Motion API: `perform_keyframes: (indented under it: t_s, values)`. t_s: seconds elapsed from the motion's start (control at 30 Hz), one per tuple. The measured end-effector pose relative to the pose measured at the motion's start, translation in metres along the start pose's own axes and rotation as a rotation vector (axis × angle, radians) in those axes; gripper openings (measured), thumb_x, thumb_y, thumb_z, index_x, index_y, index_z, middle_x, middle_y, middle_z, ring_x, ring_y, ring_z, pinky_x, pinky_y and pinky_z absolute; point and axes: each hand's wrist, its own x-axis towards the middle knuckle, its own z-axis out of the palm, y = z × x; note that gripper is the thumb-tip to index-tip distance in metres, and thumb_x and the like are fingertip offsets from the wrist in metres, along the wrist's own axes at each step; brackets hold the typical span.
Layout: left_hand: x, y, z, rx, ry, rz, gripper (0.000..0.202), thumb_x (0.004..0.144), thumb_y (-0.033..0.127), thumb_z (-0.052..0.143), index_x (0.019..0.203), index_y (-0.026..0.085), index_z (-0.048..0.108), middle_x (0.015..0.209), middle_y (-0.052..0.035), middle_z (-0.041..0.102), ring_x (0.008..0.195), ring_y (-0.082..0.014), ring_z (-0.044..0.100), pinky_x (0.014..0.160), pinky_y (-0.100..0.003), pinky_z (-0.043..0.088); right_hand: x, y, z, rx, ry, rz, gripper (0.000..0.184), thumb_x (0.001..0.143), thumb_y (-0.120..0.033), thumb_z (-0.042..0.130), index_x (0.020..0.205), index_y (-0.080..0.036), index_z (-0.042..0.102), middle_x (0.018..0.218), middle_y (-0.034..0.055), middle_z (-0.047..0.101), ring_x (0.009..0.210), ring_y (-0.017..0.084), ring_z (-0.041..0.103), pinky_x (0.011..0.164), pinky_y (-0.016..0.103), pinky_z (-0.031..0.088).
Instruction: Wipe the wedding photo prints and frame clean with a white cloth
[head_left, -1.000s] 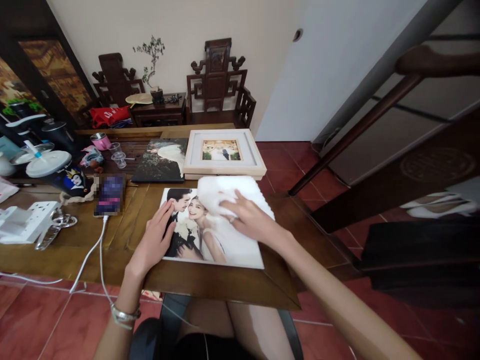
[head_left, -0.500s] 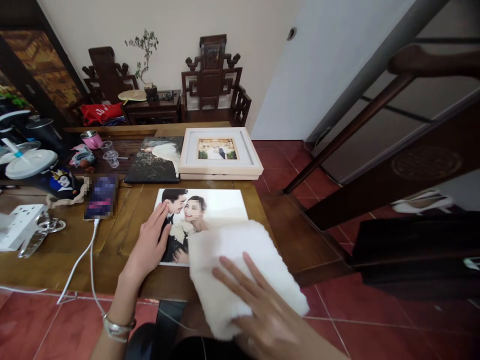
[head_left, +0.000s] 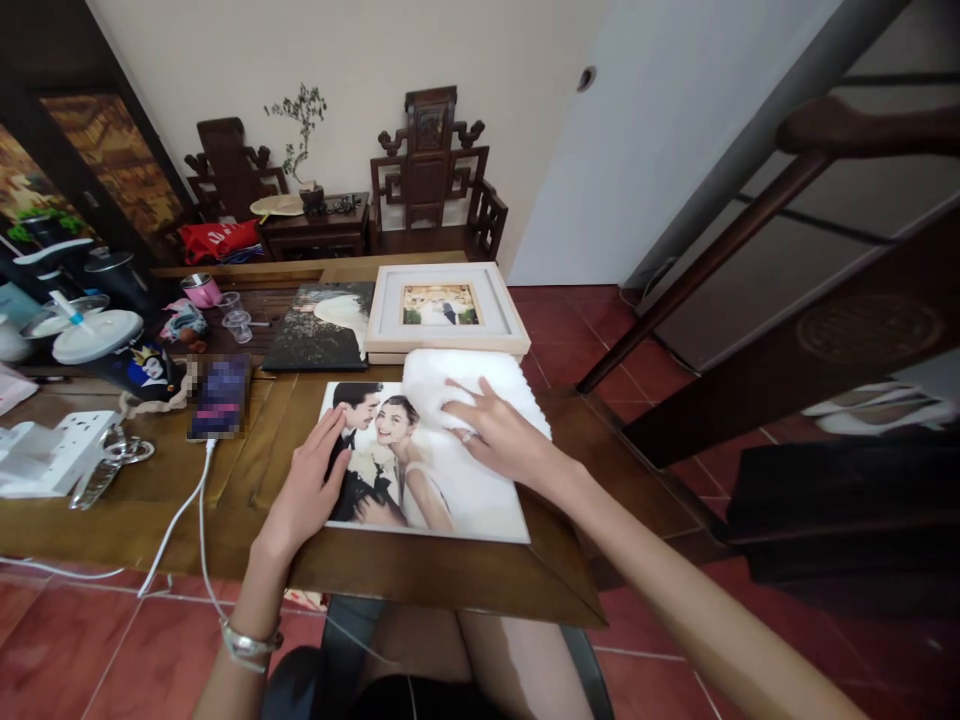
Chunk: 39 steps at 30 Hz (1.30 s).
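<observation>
A wedding photo album or panel (head_left: 480,512) with a white border lies flat near the table's front edge. It shows a couple in black and white. My left hand (head_left: 309,482) rests on its left side, fingers stretched out and flat. A white fluffy towel (head_left: 514,375) covers the photo's upper right corner and hangs past its right side. With fingers apart and bent into the fabric, my right hand (head_left: 491,428) holds the towel against the photo. The towel's underside is hidden.
Behind the photo are a light wooden picture frame (head_left: 508,318) and a dark photo panel (head_left: 300,338). To the left are a phone (head_left: 219,395) on a white cable, a power strip (head_left: 64,455), a hair clip (head_left: 112,462) and a lidded cup (head_left: 101,338). A wooden chair (head_left: 720,235) stands right.
My right hand has pushed the towel away from me, from the lower right corner to the upper right. The photo's lower part shows now. My left hand stays on its left side.
</observation>
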Motion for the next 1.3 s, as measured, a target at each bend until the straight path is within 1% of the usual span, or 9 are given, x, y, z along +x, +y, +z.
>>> perform_keyframes:
  t_s: [0.13, 0.27, 0.37, 0.6, 0.7, 0.83, 0.93, 1.17, 1.3]
  values:
    - [0.0, 0.001, 0.0, 0.016, -0.001, -0.02, 0.051, 0.1, 0.036, 0.032, 0.149, 0.023, 0.031, 0.158, -0.0083, 0.03, 0.147, -0.021, 0.022, 0.117, -0.047, 0.023, -0.039, -0.037, 0.008, -0.054, 0.028, -0.061, 0.035, 0.074, 0.002, 0.055, 0.102, -0.014, 0.068, 0.139, 0.0219, 0.053, 0.138, 0.041, 0.034, 0.107, 0.072, 0.028]
    - [-0.001, 0.001, 0.001, 0.024, -0.016, -0.033, 0.05, 0.1, 0.036, 0.031, 0.148, 0.024, 0.031, 0.158, -0.0071, 0.03, 0.148, -0.0204, 0.021, 0.116, -0.048, 0.025, -0.09, -0.085, 0.015, 0.006, 0.149, -0.183, 0.021, 0.075, -0.001, 0.057, 0.079, -0.018, 0.068, 0.143, 0.0179, 0.051, 0.14, 0.038, 0.032, 0.109, 0.07, 0.027]
    - [0.0, 0.0, 0.001, 0.022, -0.012, -0.022, 0.05, 0.1, 0.035, 0.031, 0.148, 0.024, 0.031, 0.158, -0.0075, 0.03, 0.147, -0.0198, 0.022, 0.116, -0.048, 0.024, -0.106, -0.099, 0.015, 0.029, 0.177, -0.196, 0.02, 0.076, -0.002, 0.058, 0.068, -0.019, 0.065, 0.144, 0.0147, 0.05, 0.141, 0.035, 0.031, 0.113, 0.067, 0.024]
    - [0.003, 0.001, -0.002, 0.036, -0.054, -0.033, 0.051, 0.1, 0.038, 0.031, 0.149, 0.025, 0.032, 0.159, -0.0086, 0.027, 0.148, -0.0238, 0.021, 0.115, -0.056, 0.021, -0.038, -0.057, -0.005, 0.14, -0.14, -0.053, 0.041, 0.075, -0.001, 0.051, 0.105, -0.021, 0.071, 0.143, 0.0114, 0.052, 0.141, 0.03, 0.034, 0.114, 0.063, 0.021]
    - [0.003, 0.0, -0.003, 0.031, -0.048, -0.008, 0.051, 0.1, 0.037, 0.031, 0.149, 0.024, 0.033, 0.159, -0.0087, 0.027, 0.148, -0.024, 0.02, 0.116, -0.055, 0.021, 0.005, -0.036, -0.005, 0.099, -0.146, 0.009, 0.043, 0.078, -0.001, 0.05, 0.115, -0.014, 0.066, 0.128, 0.0157, 0.064, 0.141, 0.031, 0.035, 0.115, 0.062, 0.02]
    - [0.003, -0.003, 0.0, 0.015, -0.015, 0.003, 0.051, 0.099, 0.036, 0.033, 0.149, 0.023, 0.034, 0.158, -0.0088, 0.03, 0.147, -0.0225, 0.023, 0.117, -0.051, 0.021, 0.031, -0.03, 0.003, 0.031, -0.113, 0.103, 0.041, 0.083, -0.004, 0.049, 0.122, -0.009, 0.06, 0.132, 0.0222, 0.059, 0.141, 0.035, 0.032, 0.112, 0.065, 0.021]
    - [0.002, -0.005, 0.002, -0.001, 0.015, 0.023, 0.051, 0.099, 0.036, 0.033, 0.148, 0.022, 0.034, 0.157, -0.009, 0.032, 0.147, -0.0211, 0.024, 0.118, -0.048, 0.021, 0.014, -0.048, 0.008, 0.031, -0.104, 0.075, 0.039, 0.081, -0.005, 0.054, 0.119, -0.011, 0.063, 0.142, 0.0228, 0.05, 0.143, 0.037, 0.027, 0.112, 0.067, 0.018]
    - [0.002, 0.0, 0.002, -0.001, -0.006, -0.021, 0.051, 0.1, 0.036, 0.032, 0.149, 0.024, 0.031, 0.158, -0.008, 0.029, 0.147, -0.0211, 0.022, 0.117, -0.05, 0.021, -0.073, -0.11, 0.017, 0.138, -0.068, -0.146, 0.023, 0.078, -0.009, 0.056, 0.09, -0.02, 0.071, 0.148, 0.0161, 0.045, 0.144, 0.038, 0.023, 0.113, 0.068, 0.014]
    - [0.001, 0.001, 0.0, 0.013, -0.025, 0.004, 0.051, 0.1, 0.036, 0.031, 0.15, 0.024, 0.029, 0.159, -0.0078, 0.027, 0.148, -0.0208, 0.019, 0.117, -0.05, 0.02, -0.071, -0.107, 0.012, 0.202, -0.117, -0.173, 0.03, 0.075, -0.009, 0.055, 0.098, -0.02, 0.071, 0.148, 0.0155, 0.046, 0.144, 0.035, 0.025, 0.114, 0.066, 0.014]
